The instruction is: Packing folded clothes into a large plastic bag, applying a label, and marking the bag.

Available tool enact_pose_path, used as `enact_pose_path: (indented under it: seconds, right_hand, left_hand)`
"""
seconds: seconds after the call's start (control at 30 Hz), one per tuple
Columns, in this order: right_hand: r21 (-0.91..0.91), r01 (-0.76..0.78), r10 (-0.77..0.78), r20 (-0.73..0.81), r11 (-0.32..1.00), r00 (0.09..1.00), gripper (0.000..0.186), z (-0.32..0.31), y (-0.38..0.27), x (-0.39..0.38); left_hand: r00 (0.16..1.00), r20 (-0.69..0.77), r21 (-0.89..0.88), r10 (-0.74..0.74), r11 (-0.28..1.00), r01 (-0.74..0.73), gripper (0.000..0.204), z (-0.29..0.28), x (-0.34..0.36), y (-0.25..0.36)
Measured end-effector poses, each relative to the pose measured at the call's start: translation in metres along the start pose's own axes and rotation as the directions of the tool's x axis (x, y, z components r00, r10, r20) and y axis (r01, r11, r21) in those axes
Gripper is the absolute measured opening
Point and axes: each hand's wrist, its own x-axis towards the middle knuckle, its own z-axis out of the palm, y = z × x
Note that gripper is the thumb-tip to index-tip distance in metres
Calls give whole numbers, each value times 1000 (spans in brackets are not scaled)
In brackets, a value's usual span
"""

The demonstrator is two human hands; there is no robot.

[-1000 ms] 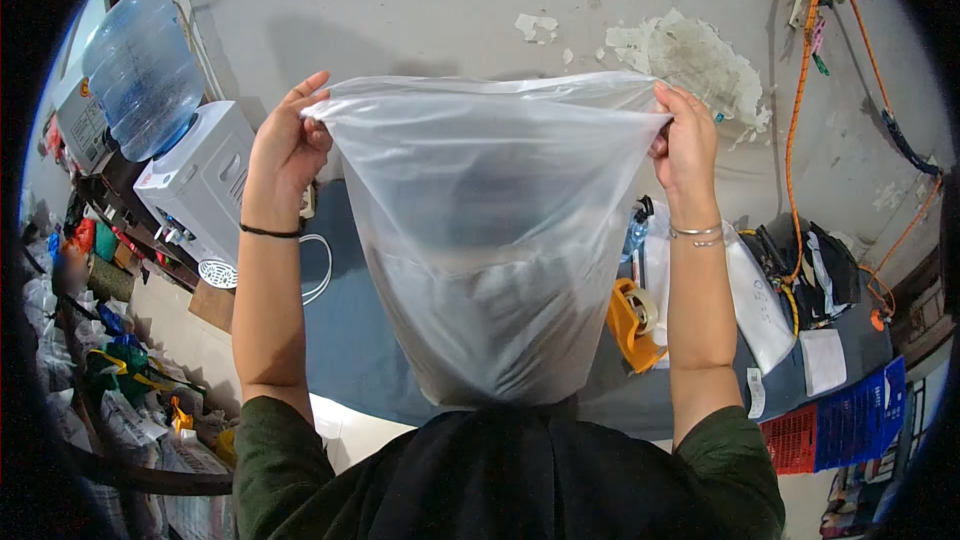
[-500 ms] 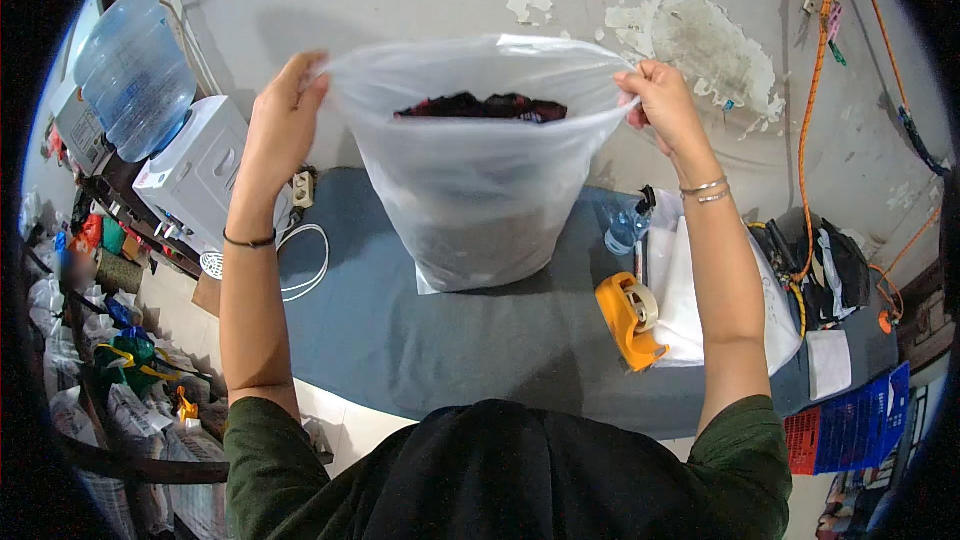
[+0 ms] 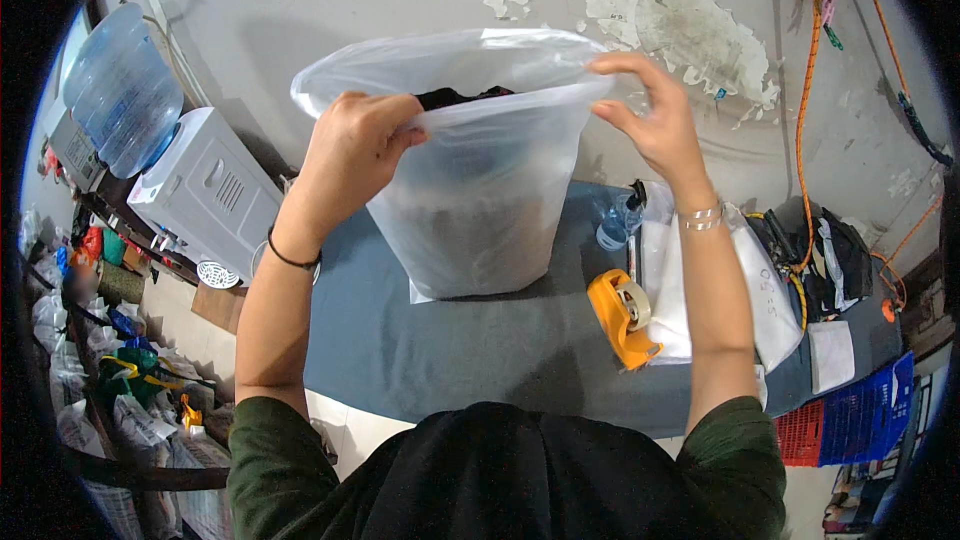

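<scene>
A large translucent plastic bag [image 3: 468,215] stands on the grey-covered table [image 3: 450,350] with its mouth wide. Dark cloth [image 3: 465,93] shows inside. My left hand [image 3: 350,160] is closed on the near edge of the bag's mouth, left of the middle. My right hand [image 3: 655,125] is at the mouth's right end with thumb and forefinger apart, the forefinger touching or very close to the plastic.
A yellow tape dispenser [image 3: 620,330], a small bottle [image 3: 612,230], white sheeting [image 3: 760,310] and black bags [image 3: 840,265] lie to the right. At left stands a water dispenser [image 3: 205,190]; a blue crate [image 3: 865,405] is below right, and orange cords [image 3: 810,120] hang at the wall.
The bag went from raised before me to standing on the table, dark cloth appearing in its mouth. My left hand moved rightward onto the near edge; my right hand's fingers spread.
</scene>
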Motion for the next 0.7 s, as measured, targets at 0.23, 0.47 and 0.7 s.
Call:
enact_pose_path:
  seconds: [0.23, 0.47, 0.7]
  right_hand:
    - [-356, 130, -48, 231, 925, 972, 24, 5, -5, 10]
    - [-235, 251, -181, 284, 939, 942, 13, 24, -7, 23]
    - [-230, 265, -257, 65, 936, 964, 10, 26, -5, -1]
  left_hand:
    - [932, 358, -156, -58, 980, 121, 13, -16, 33, 1]
    - [611, 781, -349, 128, 901, 257, 22, 52, 105, -10]
    - [556, 824, -344, 108, 875, 340, 34, 104, 71, 9]
